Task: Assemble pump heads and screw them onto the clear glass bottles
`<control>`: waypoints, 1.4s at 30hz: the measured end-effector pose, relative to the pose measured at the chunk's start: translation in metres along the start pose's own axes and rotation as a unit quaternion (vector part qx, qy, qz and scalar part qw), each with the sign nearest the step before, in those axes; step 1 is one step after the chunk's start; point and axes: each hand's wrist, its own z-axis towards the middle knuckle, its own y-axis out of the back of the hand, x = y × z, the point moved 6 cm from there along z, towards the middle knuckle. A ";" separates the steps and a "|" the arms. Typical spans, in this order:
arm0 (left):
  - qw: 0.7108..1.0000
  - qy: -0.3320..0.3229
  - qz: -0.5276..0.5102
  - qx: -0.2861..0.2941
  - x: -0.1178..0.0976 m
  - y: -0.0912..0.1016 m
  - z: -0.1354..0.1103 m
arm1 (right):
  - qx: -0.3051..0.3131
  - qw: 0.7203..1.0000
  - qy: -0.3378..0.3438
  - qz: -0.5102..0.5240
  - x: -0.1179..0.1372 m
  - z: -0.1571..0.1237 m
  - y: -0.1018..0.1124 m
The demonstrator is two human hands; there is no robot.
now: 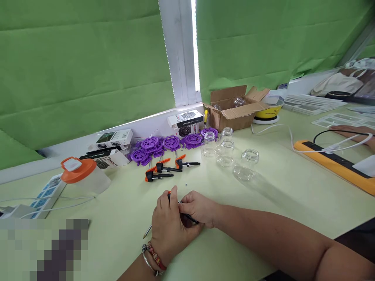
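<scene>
My left hand (168,226) and my right hand (197,208) meet low in the middle of the pale green table (287,187). Both are closed on a small orange and black clamp (189,217), of which only bits show between the fingers. A thin pencil-like stick (147,232) pokes out below my left hand. Three more orange and black clamps (166,168) lie just beyond my hands. Behind them sits a pile of purple plastic wheels (171,143).
Several clear glass jars (231,154) stand right of the clamps. An open cardboard box (236,107) and small product boxes (113,142) line the back. A container with an orange lid (79,171) and a power strip (47,193) are left. An orange power strip (336,162) and another person's hand (356,132) are right.
</scene>
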 end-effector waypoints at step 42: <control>0.992 0.035 -0.115 0.037 0.026 0.021 0.010 | -0.110 0.715 0.244 -0.646 0.057 0.027 0.054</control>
